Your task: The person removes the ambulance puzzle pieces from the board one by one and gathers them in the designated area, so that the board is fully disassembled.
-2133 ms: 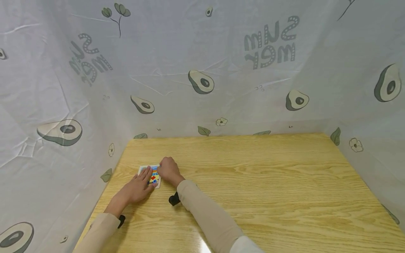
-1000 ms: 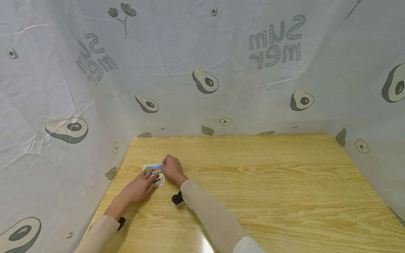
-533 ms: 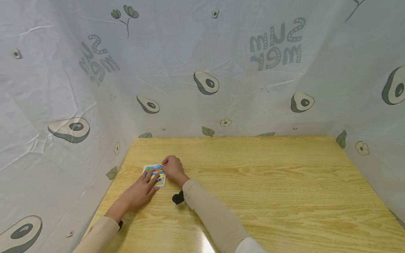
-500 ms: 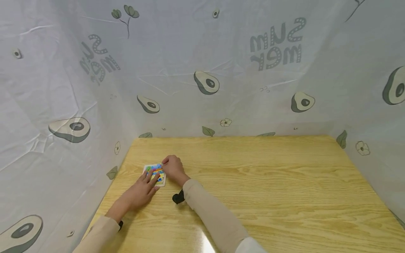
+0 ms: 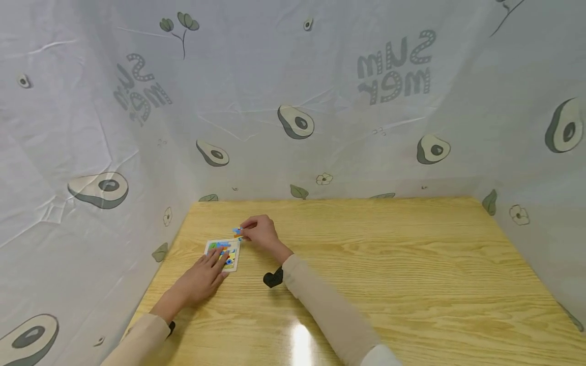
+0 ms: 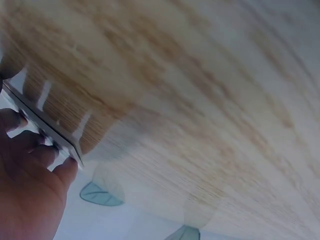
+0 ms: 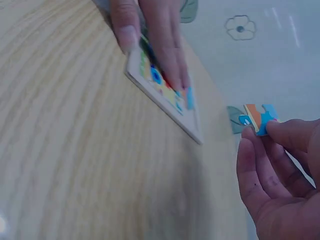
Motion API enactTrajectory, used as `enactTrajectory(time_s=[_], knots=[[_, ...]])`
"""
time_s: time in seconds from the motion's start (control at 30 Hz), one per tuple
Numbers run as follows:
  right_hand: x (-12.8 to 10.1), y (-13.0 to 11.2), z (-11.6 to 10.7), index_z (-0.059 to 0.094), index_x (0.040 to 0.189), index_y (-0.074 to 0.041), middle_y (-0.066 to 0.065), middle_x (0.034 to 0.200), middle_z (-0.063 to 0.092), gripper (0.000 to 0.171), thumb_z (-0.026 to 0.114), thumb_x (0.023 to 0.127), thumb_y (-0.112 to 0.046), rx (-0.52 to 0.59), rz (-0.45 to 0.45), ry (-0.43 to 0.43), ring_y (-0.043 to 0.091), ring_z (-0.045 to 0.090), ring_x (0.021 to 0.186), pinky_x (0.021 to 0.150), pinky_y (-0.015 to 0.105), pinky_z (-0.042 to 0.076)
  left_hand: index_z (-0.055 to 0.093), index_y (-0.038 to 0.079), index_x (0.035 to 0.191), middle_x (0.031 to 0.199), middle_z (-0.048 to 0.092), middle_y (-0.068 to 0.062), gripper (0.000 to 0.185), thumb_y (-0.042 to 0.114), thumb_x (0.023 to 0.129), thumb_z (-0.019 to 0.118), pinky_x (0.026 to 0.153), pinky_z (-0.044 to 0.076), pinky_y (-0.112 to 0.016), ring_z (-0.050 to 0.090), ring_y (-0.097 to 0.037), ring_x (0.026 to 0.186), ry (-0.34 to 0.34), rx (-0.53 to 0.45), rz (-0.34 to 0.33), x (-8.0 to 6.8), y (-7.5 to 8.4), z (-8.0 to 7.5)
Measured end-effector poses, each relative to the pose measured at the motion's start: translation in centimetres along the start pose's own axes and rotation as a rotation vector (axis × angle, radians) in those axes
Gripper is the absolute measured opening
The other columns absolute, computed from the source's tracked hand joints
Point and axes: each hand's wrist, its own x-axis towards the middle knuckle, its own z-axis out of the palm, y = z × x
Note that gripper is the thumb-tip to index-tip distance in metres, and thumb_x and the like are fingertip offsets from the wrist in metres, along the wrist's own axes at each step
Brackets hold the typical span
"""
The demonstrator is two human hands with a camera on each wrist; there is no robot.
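You have two hands in view: left [image 5: 201,277] and right [image 5: 262,234]. There is one puzzle board [image 5: 223,252], one loose puzzle piece [image 5: 237,232] and one table [image 5: 412,264]. Count two sleeves [image 5: 329,315].

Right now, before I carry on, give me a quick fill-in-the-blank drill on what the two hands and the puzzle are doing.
1. The right hand pinches a small puzzle ____ above the table.
2. The left hand lies with straight fingers on the puzzle ____, holding it flat.
3. The lifted piece is blue and ____.
4. The cloth wall behind the table is printed with ____.

Missing words: piece; board; orange; avocados
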Motion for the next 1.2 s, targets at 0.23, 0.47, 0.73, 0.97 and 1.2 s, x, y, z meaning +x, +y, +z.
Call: enactTrajectory(time_s=[0.23,0.47,0.73,0.97,1.2], knots=[[-0.2,-1.3,-3.7,0.076,0.1,-0.005,0.014,0.096,0.075,0.013,0.071,0.09,-0.012,0.049,-0.006,-0.005,0.033,0.074,0.085,0.08,0.044,0.062,0.029,0.008,0.155,0.163,0.023,-0.019,0.061,0.043,0.106,0.039,0.12,0.027,-0.058,0.024,-0.039,0.151,0.006,-0.006,0.009,-0.1,0.0,0.3],[-0.5,-3.2,-7.6,0.076,0.103,-0.004,0.016,0.099,0.075,0.016,0.072,0.09,-0.013,0.076,-0.001,-0.025,0.03,0.075,0.086,0.072,0.029,0.062,0.028,0.007,0.155,0.163,0.022,-0.019,0.061,0.04,0.105,0.041,0.12,0.026,-0.059,0.024,-0.04,0.151,0.028,-0.032,0.008,-0.2,-0.1,0.4],[-1.4,-4.5,-11.8,0.075,0.106,-0.002,0.019,0.103,0.074,0.018,0.072,0.09,-0.011,0.088,-0.044,-0.008,0.033,0.074,0.09,0.075,0.031,0.063,0.031,0.006,0.154,0.162,0.025,-0.021,0.061,0.039,0.105,0.043,0.119,0.026,-0.059,0.025,-0.041,0.15,0.028,-0.044,0.017,-0.1,0.2,0.2],[-2.6,-4.5,-16.3,0.072,0.111,0.003,0.023,0.107,0.072,0.023,0.07,0.091,-0.008,0.097,-0.049,0.06,0.031,0.075,0.089,0.082,0.041,0.062,0.031,0.006,0.154,0.162,0.025,-0.02,0.061,0.04,0.105,0.044,0.119,0.027,-0.06,0.025,-0.041,0.15,0.029,-0.066,0.012,-0.2,0.2,0.2],[-4.5,-3.8,-21.2,0.07,0.114,0.005,0.028,0.11,0.07,0.025,0.067,0.093,-0.008,0.058,-0.063,0.106,0.015,0.076,0.08,0.082,0.04,0.061,0.029,0.008,0.155,0.163,0.022,-0.018,0.062,0.043,0.105,0.04,0.12,0.025,-0.06,0.023,-0.04,0.151,0.017,-0.066,0.002,-0.2,0.0,0.3]])
